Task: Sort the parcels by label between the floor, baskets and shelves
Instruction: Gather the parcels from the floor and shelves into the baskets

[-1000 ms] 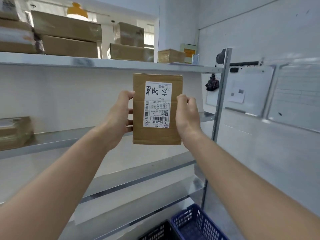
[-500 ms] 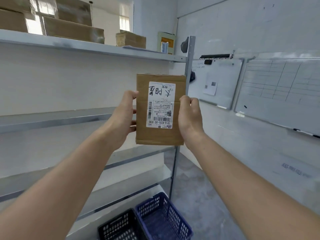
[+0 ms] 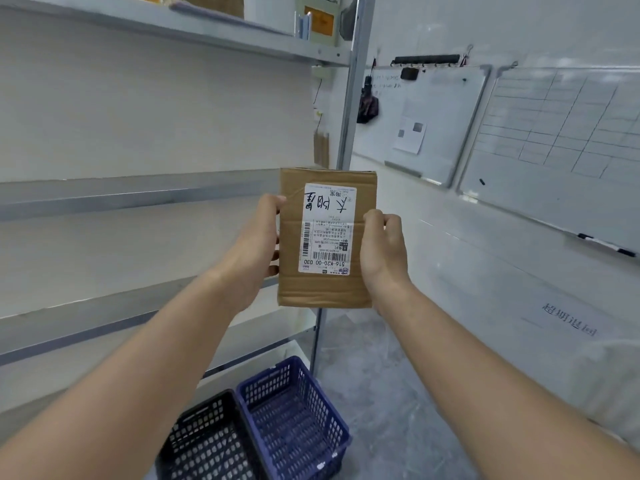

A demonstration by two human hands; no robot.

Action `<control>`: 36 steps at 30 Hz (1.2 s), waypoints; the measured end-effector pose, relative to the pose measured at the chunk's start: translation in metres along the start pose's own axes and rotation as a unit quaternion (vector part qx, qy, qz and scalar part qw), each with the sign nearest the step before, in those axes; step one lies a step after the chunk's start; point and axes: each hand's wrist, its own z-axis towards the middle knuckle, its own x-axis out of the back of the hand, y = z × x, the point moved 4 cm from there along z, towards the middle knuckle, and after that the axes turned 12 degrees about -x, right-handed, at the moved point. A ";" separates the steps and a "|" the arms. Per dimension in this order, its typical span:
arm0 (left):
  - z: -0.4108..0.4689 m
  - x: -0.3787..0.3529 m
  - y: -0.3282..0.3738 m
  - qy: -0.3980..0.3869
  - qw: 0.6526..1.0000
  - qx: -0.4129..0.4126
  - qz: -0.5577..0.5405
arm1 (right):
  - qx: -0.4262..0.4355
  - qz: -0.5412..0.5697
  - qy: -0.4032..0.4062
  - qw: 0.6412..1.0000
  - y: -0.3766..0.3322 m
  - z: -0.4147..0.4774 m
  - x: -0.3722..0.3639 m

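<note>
You are gripping a flat cardboard parcel with left hand and right hand, above blue and black mesh baskets.

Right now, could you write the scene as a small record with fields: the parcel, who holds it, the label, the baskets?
Parcel: brown cardboard parcel, held upright in front of the shelves
Left hand: left hand grips the parcel's left edge
Right hand: right hand grips its right edge
Label: white label faces the camera, print upside down
Baskets: blue basket and black basket side by side on the floor
</note>
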 end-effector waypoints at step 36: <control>0.278 -0.128 -0.319 0.333 0.911 0.242 0.038 | -0.171 -0.186 -0.321 0.913 0.245 0.453 -0.117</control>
